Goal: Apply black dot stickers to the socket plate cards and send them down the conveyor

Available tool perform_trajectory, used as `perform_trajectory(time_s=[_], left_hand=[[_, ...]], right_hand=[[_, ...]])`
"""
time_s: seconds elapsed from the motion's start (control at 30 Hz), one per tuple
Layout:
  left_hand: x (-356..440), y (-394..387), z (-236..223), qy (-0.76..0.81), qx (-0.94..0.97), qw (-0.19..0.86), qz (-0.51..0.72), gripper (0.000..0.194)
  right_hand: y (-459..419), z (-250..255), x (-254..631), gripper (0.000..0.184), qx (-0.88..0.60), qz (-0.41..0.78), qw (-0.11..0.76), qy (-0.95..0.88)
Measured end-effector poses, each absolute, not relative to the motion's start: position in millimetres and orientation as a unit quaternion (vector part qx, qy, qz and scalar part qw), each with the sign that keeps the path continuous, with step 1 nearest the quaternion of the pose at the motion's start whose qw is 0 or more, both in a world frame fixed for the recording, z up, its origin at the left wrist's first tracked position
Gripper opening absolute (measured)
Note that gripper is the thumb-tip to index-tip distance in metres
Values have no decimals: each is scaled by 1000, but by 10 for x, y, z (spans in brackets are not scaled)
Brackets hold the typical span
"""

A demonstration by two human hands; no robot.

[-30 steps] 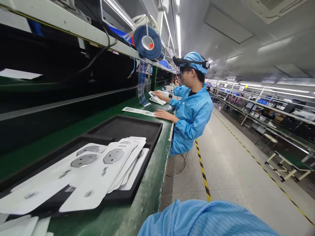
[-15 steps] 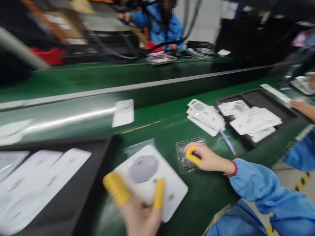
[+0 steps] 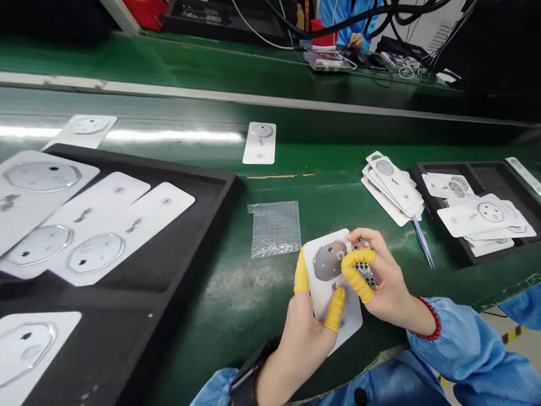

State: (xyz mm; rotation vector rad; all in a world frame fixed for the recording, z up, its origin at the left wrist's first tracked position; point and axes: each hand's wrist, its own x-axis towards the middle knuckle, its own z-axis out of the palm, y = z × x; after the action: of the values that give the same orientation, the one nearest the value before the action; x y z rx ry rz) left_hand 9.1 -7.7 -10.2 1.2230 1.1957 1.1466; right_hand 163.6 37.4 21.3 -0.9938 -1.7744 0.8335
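Note:
My left hand (image 3: 310,327), with yellow finger cots on thumb and finger, grips a white card (image 3: 350,313) with a grey octagonal window by its left edge and face. My right hand (image 3: 380,276), also wearing yellow cots, is closed in a pinch over the right side of that window. A small pale ring shape shows at its fingertips; I cannot make out what it is. Partly hidden behind the right hand is a sheet with rows of small dark round pieces (image 3: 367,274). A bubble-wrap piece (image 3: 276,230) lies flat to the left of the card.
A black tray (image 3: 203,242) with several similar cards is at left. On the right are a card stack (image 3: 393,183), purple tweezers (image 3: 422,242) and another black tray (image 3: 460,254) holding cards. One card (image 3: 260,144) lies further back. A co-worker's hand (image 3: 355,40) shows across the bench.
The right hand has moved from the sheet of small pieces to the card in my left hand. The card has shifted right and turned more upright; the view has swung.

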Motion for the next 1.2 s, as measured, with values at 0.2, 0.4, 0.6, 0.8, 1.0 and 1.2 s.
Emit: perform_trajectory(time_s=[0.2,0.4,0.6,0.8,1.0,1.2], left_hand=[[139,-138,-53,482,485,571,454,72],[126,-162,-74,460,491,576,465,66],[116,-166,-64,455,504,562,473,78],[100,-154,-45,451,511,560,471,74],[95,-188,-82,470,479,579,463,87],[104,-156,-58,463,487,584,456,89]], right_hand=[[350,165,1584,23,-397,246,460,-755],[378,181,1659,21,-389,250,427,-777],[430,234,1726,19,-366,260,394,-802],[472,267,1734,23,-376,407,392,-734],[472,294,1742,28,-352,615,367,-603],[481,333,1709,30,-382,638,383,-548]])
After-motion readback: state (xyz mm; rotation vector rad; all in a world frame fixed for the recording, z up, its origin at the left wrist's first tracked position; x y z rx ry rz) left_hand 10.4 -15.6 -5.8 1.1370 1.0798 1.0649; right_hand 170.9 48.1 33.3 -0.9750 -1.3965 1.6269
